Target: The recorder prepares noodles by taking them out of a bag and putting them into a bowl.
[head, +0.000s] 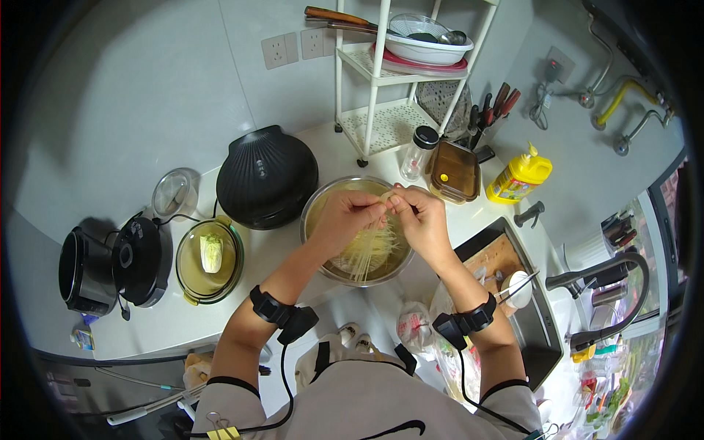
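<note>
A large stainless steel bowl [309, 203] stands on the counter in front of me. In its bottom lies a heap of thin, pale yellow strands [385, 247], and I cannot tell whether they are enoki mushrooms or noodles. Over the bowl my left hand [352, 217] pinches the top of a bunch of strands [367, 258] between thumb and fingers. My right hand [422, 220] grips the same bunch from the other side, its fingertips close to the left ones. The bunch hangs down into the bowl, its upper end partly hidden by my fingers.
Left of the bowl are a black electric griddle [269, 181], a glass dish [190, 275] holding a piece of cabbage [211, 253], and a black cooker [82, 269]. A bottle [415, 159], a lidded container [455, 170] and a yellow pump bottle [517, 179] stand right, near the sink [542, 330].
</note>
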